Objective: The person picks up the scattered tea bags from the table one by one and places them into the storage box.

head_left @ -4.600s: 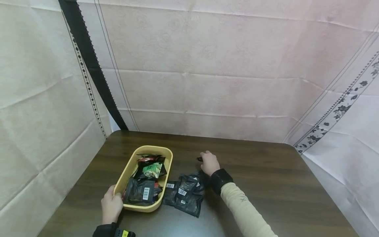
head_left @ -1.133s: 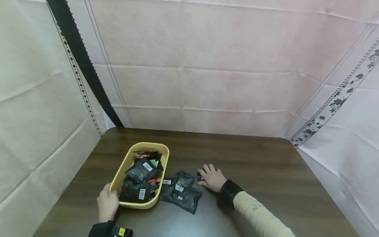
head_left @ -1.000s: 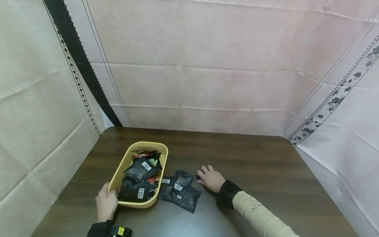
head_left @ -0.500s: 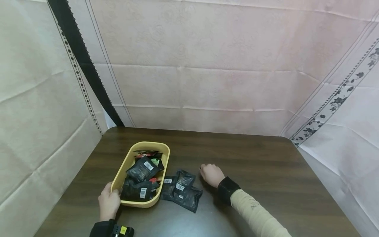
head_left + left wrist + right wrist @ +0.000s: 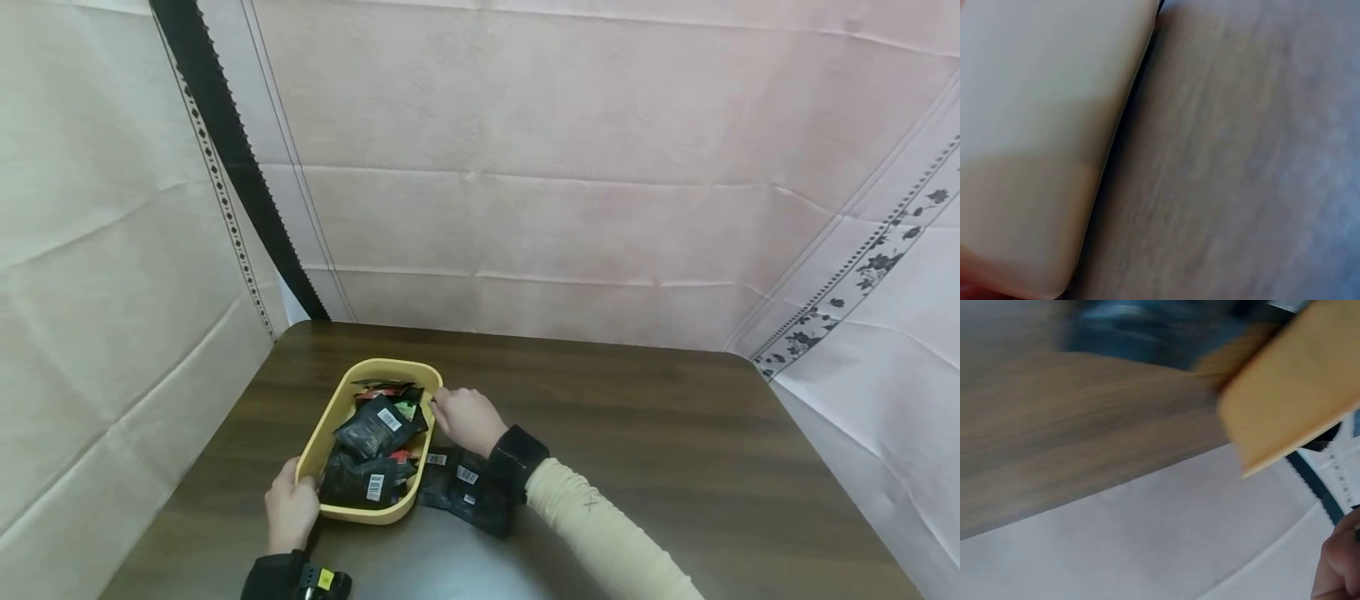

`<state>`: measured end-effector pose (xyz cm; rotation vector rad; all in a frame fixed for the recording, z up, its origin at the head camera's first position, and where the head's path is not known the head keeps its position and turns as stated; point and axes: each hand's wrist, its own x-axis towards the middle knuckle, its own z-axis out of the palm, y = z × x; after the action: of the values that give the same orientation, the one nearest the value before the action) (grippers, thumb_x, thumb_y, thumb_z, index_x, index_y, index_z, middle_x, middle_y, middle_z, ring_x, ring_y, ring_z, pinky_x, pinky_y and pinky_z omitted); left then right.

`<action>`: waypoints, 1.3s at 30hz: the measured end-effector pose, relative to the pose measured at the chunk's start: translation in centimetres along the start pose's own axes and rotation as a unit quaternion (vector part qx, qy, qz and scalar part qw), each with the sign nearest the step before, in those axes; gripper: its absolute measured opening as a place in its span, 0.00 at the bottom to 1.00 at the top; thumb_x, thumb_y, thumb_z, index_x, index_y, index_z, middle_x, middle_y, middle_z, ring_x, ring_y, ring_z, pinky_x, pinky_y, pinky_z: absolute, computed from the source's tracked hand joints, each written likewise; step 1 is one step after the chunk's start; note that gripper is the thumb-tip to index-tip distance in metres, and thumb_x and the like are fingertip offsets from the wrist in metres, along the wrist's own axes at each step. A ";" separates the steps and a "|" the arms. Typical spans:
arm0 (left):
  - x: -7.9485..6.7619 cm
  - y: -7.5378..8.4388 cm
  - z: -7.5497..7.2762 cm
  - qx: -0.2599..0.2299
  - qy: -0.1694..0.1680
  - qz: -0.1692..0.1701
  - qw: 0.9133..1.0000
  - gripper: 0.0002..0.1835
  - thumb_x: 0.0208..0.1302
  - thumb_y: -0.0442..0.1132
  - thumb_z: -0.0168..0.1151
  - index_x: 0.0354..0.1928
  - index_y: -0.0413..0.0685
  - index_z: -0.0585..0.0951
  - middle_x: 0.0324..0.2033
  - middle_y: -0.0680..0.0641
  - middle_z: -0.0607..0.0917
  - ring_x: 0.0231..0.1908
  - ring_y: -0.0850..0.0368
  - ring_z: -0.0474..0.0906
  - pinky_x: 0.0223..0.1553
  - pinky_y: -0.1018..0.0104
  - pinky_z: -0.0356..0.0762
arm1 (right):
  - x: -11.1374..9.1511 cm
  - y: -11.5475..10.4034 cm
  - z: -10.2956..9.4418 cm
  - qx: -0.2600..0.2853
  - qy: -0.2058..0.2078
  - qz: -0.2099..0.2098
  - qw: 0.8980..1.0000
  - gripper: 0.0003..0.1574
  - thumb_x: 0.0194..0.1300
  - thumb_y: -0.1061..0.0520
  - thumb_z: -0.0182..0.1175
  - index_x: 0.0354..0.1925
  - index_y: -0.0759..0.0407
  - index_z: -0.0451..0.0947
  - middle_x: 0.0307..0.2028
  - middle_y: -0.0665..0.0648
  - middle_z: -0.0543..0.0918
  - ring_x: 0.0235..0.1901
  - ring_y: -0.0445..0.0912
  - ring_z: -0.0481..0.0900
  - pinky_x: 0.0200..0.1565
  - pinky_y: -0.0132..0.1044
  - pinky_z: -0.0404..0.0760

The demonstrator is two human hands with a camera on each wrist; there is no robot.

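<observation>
Evenly, softly lit from above; faint sheen on the bench [image 5: 675,450]. Head view sharp, bowed at the edges. Both wrist views heavily blurred, washed out.

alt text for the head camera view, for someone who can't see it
A person's right hand reaches to the rim of a yellow tray of dark packets on a brown table, while the left hand grips its near corner. More packets lie beside it.

You are looking at one yellow tray [image 5: 330,421] sitting toward the surface's [image 5: 675,467] left edge. Inside it you are seeing at least four dark packets [image 5: 372,425], overlapping so the exact count cannot be told. Beside the tray's right wall about three more black packets [image 5: 468,492] are lying, partly hidden. Two hands are showing.
</observation>
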<state>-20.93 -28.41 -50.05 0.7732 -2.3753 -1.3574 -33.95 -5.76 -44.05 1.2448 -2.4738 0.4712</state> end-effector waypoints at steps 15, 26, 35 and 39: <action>-0.1 -0.4 1.7 0.003 0.013 0.034 0.999 0.19 0.56 0.27 0.39 0.49 0.30 0.72 0.39 0.30 0.79 0.38 0.39 0.73 0.38 0.49 0.68 | 5.6 -0.9 2.4 -0.051 -0.042 0.017 0.998 0.18 0.67 0.51 0.49 0.21 0.53 0.70 0.14 0.47 0.67 0.16 0.40 0.69 0.17 0.32 0.68; -0.5 -0.5 1.6 0.005 0.016 0.017 1.000 0.20 0.55 0.26 0.39 0.48 0.30 0.73 0.37 0.32 0.81 0.37 0.40 0.76 0.39 0.47 0.70 | 9.7 -0.1 4.8 -0.012 -0.101 0.054 0.993 0.22 0.65 0.39 0.46 0.37 0.54 0.74 0.26 0.50 0.77 0.26 0.42 0.76 0.24 0.33 0.72; -0.5 -0.3 1.0 0.000 0.030 0.020 0.999 0.19 0.54 0.25 0.42 0.47 0.31 0.74 0.34 0.34 0.81 0.34 0.43 0.75 0.36 0.51 0.70 | 10.8 -0.4 5.2 0.097 -0.139 0.076 0.983 0.30 0.71 0.42 0.34 0.55 0.55 0.73 0.48 0.55 0.79 0.50 0.47 0.74 0.52 0.38 0.70; 0.0 -0.4 0.3 0.001 0.036 0.020 0.999 0.20 0.55 0.25 0.41 0.49 0.30 0.73 0.38 0.31 0.80 0.38 0.38 0.75 0.40 0.45 0.69 | 11.4 -0.6 4.8 0.110 -0.113 0.077 0.985 0.30 0.72 0.44 0.31 0.56 0.56 0.72 0.50 0.55 0.78 0.52 0.47 0.73 0.54 0.39 0.69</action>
<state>-20.94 -28.37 -50.48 0.7590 -2.3242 -1.2884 -40.62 -16.19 -43.33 1.2538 -2.7864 0.6936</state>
